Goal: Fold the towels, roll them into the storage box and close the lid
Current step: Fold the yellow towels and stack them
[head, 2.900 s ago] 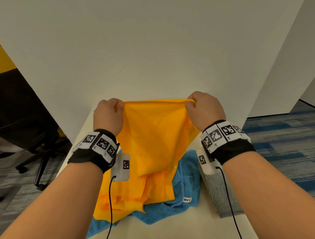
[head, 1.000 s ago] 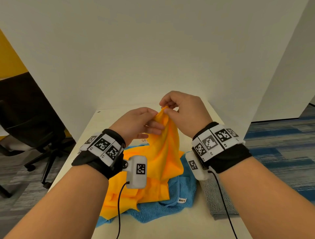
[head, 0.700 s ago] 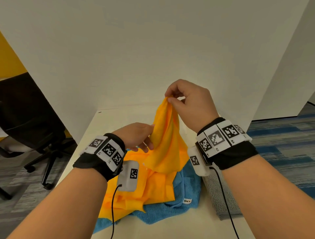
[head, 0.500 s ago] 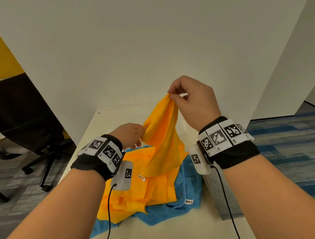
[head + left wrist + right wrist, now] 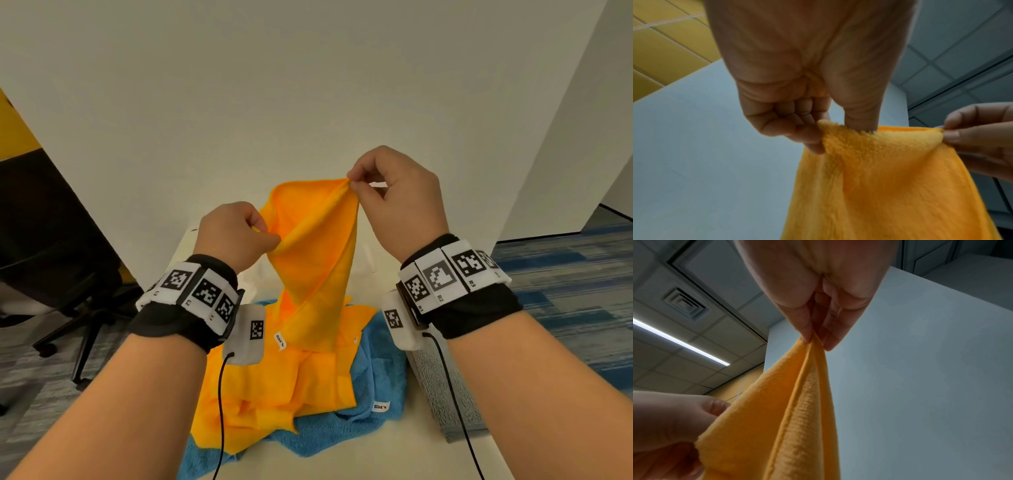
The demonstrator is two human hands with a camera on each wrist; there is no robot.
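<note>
An orange towel (image 5: 315,253) hangs in the air above the table, folded double lengthwise. My right hand (image 5: 352,181) pinches its top corner between thumb and forefinger (image 5: 807,337). My left hand (image 5: 270,236) pinches the folded edge lower and to the left, seen close in the left wrist view as fingers curled on the orange towel (image 5: 879,170). More orange towels (image 5: 274,387) lie crumpled on a blue towel (image 5: 373,370) on the table. A grey storage box (image 5: 442,394) stands at the right, partly behind my right forearm.
White partition walls (image 5: 274,102) close in the table at the back and right. The cream table (image 5: 359,459) shows at the near edge. A black office chair (image 5: 51,274) stands on the left floor; blue-grey carpet (image 5: 575,301) lies to the right.
Both hands held one towel spread wide, then brought its corners together. My right hand now keeps the joined corners and has risen; my left hand slid down and left along the fold.
</note>
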